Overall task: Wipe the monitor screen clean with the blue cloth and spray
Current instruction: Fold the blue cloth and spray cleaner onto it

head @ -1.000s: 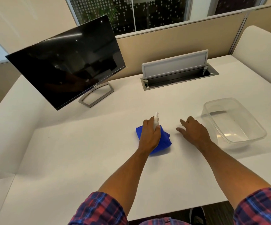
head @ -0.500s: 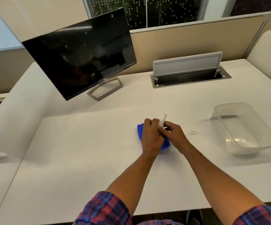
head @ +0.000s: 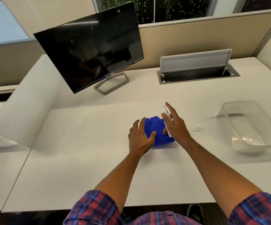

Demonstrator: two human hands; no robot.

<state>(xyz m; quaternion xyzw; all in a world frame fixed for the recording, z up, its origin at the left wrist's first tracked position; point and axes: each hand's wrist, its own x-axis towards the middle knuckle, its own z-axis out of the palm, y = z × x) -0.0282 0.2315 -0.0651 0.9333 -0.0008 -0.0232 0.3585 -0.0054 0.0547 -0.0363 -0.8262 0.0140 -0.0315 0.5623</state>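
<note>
A black monitor (head: 91,51) stands tilted on its silver stand at the desk's back left, screen dark. The crumpled blue cloth (head: 155,129) lies mid-desk. My left hand (head: 140,137) rests on the cloth's left side with its fingers spread and its thumb on the fabric. My right hand (head: 176,125) holds the small white spray bottle (head: 163,109) over the cloth's right edge; the thumb wraps the bottle and the index finger stretches forward beside the nozzle. Most of the bottle is hidden by that hand.
A tiny clear cap (head: 198,127) lies on the white desk (head: 82,159) right of my hands. A clear plastic tub (head: 259,143) sits at the right. An open cable hatch (head: 196,73) is at the back, and a frosted divider (head: 22,108) rises at the left.
The bottle passed from my left hand to my right. My left hand opened and settled on the cloth. The cap now lies on the desk to the right.
</note>
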